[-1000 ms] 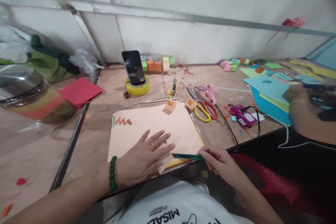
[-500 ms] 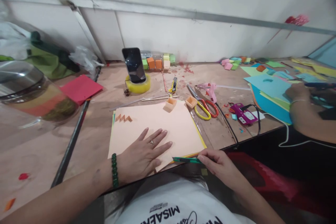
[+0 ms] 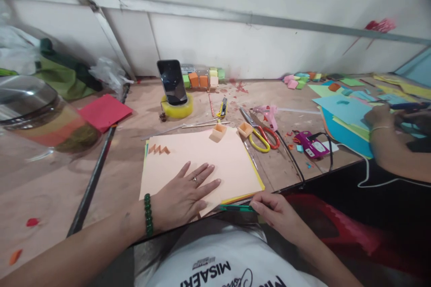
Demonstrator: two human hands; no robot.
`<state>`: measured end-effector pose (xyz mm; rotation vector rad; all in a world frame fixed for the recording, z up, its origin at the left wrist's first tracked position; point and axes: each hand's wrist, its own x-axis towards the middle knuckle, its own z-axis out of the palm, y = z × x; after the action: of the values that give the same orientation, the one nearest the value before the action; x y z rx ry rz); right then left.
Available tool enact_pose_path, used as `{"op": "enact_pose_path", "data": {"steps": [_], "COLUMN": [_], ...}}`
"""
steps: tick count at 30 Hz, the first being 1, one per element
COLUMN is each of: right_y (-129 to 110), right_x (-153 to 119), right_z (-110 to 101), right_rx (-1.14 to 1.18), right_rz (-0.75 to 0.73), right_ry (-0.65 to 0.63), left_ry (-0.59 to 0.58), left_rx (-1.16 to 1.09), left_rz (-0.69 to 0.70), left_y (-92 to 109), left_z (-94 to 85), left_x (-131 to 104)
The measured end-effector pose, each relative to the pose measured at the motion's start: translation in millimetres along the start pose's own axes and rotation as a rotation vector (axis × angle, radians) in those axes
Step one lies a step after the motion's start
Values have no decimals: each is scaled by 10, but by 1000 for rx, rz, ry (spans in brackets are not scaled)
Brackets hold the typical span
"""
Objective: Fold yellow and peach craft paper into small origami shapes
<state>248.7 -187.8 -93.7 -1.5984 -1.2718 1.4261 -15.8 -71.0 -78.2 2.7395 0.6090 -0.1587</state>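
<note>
My left hand (image 3: 186,193) lies flat with fingers spread on a stack of coloured paper (image 3: 232,166), whose top sheet is pale peach. In my right hand (image 3: 269,208) is a green utility knife (image 3: 237,208), held at its end by thumb and fingers. Its tip points left, by the front edge of the stack, close to a corner of the top sheet near my left thumb. Two small open paper boxes (image 3: 218,132) stand at the stack's back edge. A zigzag folded paper strip (image 3: 159,149) rests near the stack's left edge.
Scissors (image 3: 261,136), a pink glue gun (image 3: 267,114) and a purple power adapter (image 3: 311,145) lie to the right. A phone (image 3: 172,83) leans on a yellow tape roll (image 3: 182,106). A glass jar (image 3: 43,116) stands left. Another person's arm (image 3: 387,139) rests at far right.
My right hand and the knife have shifted slightly left and toward me, so the knife tip sits lower at the paper's front edge. My left hand stays in place.
</note>
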Motion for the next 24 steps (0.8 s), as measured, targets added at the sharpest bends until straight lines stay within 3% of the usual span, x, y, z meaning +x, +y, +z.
{"op": "enact_pose_path", "data": {"steps": [10,18,20,24], "right_y": [-26,-180,-136,3], "right_x": [27,-147,-150,-56], "right_z": [183,-9,-87,-301], "right_rx": [27,-42,-6,-78], "right_rz": [-5,-41,-42,-142], "right_ry": [-50,-107,2,464], "left_ry": [16,18,24,80], "left_rx": [10,-13,-18,-5], "left_rz": [2,2,5,-5], "left_y": [-5,6,6,-3], "left_z": [22,-18,-21,-26], "left_x": [-6,-4,-3,-1]}}
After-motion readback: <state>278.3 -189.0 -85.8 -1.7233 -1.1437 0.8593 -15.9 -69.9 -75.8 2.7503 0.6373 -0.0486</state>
